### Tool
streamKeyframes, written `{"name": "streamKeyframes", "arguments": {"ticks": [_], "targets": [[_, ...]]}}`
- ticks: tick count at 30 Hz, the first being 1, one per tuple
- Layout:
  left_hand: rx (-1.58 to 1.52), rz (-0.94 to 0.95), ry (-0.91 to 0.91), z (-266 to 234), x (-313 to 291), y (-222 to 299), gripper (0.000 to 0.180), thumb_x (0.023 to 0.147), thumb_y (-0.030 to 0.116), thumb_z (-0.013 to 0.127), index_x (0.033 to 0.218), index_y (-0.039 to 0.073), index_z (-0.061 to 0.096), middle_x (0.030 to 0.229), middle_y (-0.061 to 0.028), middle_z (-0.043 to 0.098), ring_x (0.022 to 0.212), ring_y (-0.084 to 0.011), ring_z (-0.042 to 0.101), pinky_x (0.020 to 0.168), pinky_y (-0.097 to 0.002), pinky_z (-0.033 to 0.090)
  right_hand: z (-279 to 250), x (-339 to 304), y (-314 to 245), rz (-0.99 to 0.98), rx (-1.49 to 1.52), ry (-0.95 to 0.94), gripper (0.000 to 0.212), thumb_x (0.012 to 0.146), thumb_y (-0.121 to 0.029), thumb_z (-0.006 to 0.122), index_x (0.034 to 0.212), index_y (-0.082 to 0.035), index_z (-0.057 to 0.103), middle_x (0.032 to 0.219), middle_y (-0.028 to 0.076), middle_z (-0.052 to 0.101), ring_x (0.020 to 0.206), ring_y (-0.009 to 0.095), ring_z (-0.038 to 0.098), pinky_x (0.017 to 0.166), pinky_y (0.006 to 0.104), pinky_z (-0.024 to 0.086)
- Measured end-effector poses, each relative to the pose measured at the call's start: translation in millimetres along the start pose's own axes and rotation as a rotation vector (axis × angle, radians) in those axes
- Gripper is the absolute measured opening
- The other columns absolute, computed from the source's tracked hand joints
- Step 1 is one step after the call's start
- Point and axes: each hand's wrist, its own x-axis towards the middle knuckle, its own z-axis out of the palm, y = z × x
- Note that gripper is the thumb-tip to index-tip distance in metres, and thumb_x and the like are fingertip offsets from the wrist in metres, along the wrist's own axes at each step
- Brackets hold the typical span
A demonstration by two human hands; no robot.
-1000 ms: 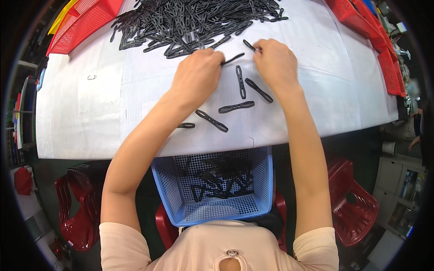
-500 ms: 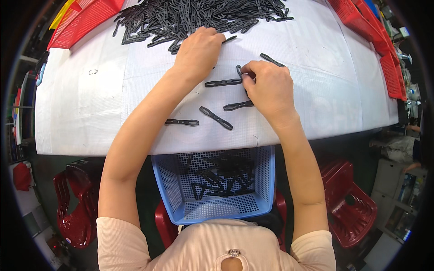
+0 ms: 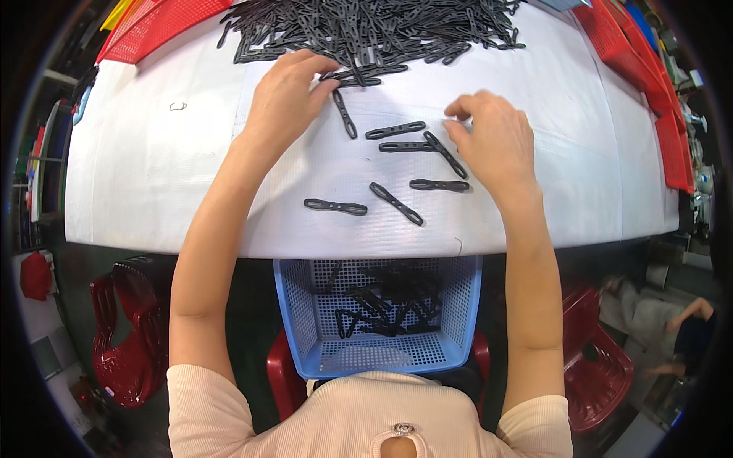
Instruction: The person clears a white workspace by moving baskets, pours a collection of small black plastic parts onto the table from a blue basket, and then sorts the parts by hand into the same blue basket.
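Several flat black plastic strips, slotted at both ends, lie loose on the white-covered table; one strip (image 3: 445, 155) overlaps another strip (image 3: 402, 146). My left hand (image 3: 284, 99) is at the near edge of a big heap of the same strips (image 3: 374, 30), thumb and forefinger apart around the end of a strip (image 3: 346, 79). Whether the fingertips touch it I cannot tell. Below that hand a single strip (image 3: 346, 114) points toward me. My right hand (image 3: 495, 137) hovers right of the loose strips, fingers apart and empty.
A blue perforated basket (image 3: 286, 313) holding more black strips stands below the table's front edge, close to my body. Red baskets (image 3: 149, 34) line the far left, and more red baskets (image 3: 641, 72) the right. Red plastic chairs (image 3: 130, 343) flank me; another person (image 3: 649, 317) is at far right.
My right hand has let go of a strip and moved right. My left hand has shifted left. More loose strips lie between my hands, and the whole view has shifted slightly.
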Motion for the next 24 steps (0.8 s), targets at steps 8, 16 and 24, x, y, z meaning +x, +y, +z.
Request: {"name": "streamKeyframes", "arguments": {"ticks": [8,16,24], "targets": [[0.062,0.103,0.005,15,4,7,0.016,0.080,0.011,0.064,0.095,0.007,0.067,0.091,-0.0037,0.060,0.086,-0.0244,0.057,0.076,-0.0342,0.048,52,67,-48,-0.122,0.049,0.058,0.018,0.080,-0.025,0.064,0.089,-0.010,0.069,0.089,0.010,0.066,0.088,0.027,0.064,0.074,0.0378,0.050],[0.000,0.144,-0.033,6,-4,-1,0.014,0.081,0.009,0.063,0.094,0.006,0.066,0.083,-0.0058,0.061,0.078,-0.0228,0.058,0.070,-0.0331,0.047,9,45,9,0.000,0.186,-0.281,0.016,0.079,-0.017,0.064,0.092,-0.011,0.070,0.086,0.008,0.066,0.081,0.025,0.064,0.072,0.0372,0.049],[-0.313,-0.275,-0.228,-21,-13,18,0.010,0.082,0.011,0.064,0.089,0.004,0.066,0.077,-0.0029,0.065,0.065,-0.0138,0.057,0.058,-0.0258,0.042,23,67,14,-0.205,0.360,-0.206,0.016,0.078,-0.018,0.067,0.090,-0.009,0.068,0.091,0.004,0.061,0.084,0.021,0.060,0.074,0.0321,0.048]]}}
